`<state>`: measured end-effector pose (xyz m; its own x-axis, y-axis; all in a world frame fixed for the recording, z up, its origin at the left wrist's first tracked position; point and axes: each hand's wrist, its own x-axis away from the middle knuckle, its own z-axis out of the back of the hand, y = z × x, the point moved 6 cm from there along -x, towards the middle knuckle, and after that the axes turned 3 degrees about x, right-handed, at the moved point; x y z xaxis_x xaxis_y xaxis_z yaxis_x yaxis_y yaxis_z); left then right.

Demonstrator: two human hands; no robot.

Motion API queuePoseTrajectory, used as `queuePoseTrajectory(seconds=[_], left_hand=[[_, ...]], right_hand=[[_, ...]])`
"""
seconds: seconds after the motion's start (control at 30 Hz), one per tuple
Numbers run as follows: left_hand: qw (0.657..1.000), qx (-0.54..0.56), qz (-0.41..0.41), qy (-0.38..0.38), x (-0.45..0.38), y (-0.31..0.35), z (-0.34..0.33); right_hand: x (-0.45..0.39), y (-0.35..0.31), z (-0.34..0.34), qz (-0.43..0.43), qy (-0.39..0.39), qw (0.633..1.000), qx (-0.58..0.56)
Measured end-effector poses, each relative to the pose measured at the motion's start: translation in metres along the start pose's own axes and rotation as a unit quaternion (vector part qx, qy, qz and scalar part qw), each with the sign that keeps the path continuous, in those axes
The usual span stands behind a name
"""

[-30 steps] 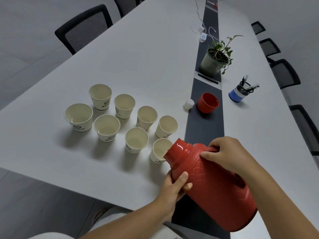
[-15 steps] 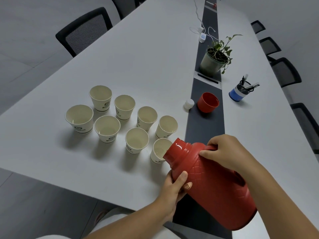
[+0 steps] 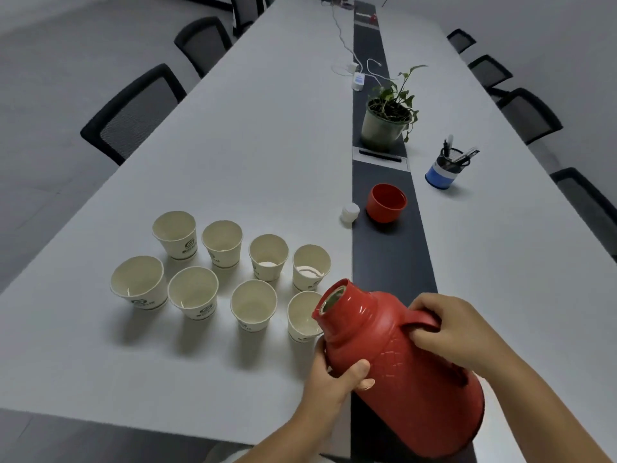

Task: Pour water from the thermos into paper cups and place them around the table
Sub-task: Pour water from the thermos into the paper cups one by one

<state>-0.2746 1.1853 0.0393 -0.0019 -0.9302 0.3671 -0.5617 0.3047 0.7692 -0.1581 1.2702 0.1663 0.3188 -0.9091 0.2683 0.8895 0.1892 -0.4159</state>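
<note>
Red plastic forms the thermos (image 3: pixel 400 369), which is held tilted with its open mouth directed at the nearest paper cup (image 3: pixel 302 317) in the front row. The handle is gripped by the right hand (image 3: pixel 457 332); the body just below the neck is cupped and steadied by the left hand (image 3: pixel 337 375), thumb curled over the shell. No stream is visible at the mouth.

For a clean pour, the mouth should be kept directly over the cup opening and the tilt raised slowly, with the left hand used as the pivot. The flow is judged best stopped before the rim is reached, since a light cup tips easily.

Eight cups are grouped in two rows on the white table (image 3: pixel 267 145), close together but apart; two in the back row appear to hold water. The near table edge lies just in front of the group, so little margin is available there. The red lid (image 3: pixel 386 202) and white stopper (image 3: pixel 350 212) lie well apart beyond the cups. Broad free surface extends towards the potted plant (image 3: pixel 387 118).
</note>
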Motion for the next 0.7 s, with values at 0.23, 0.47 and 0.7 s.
queuePoseTrajectory(seconds=[0.23, 0.47, 0.7], left_hand=[[0.994, -0.088, -0.048, -0.031, -0.013, 0.020, -0.014], [0.961, -0.242, -0.131, -0.033, -0.047, 0.057, -0.044], [0.903, -0.390, -0.177, -0.040, -0.124, 0.129, -0.059]], right_hand=[[0.008, 0.034, -0.005, -0.047, 0.046, 0.997, -0.038], [-0.009, 0.065, 0.021, -0.068, 0.153, 0.976, -0.140], [-0.078, 0.071, 0.041, -0.045, 0.250, 0.924, -0.285]])
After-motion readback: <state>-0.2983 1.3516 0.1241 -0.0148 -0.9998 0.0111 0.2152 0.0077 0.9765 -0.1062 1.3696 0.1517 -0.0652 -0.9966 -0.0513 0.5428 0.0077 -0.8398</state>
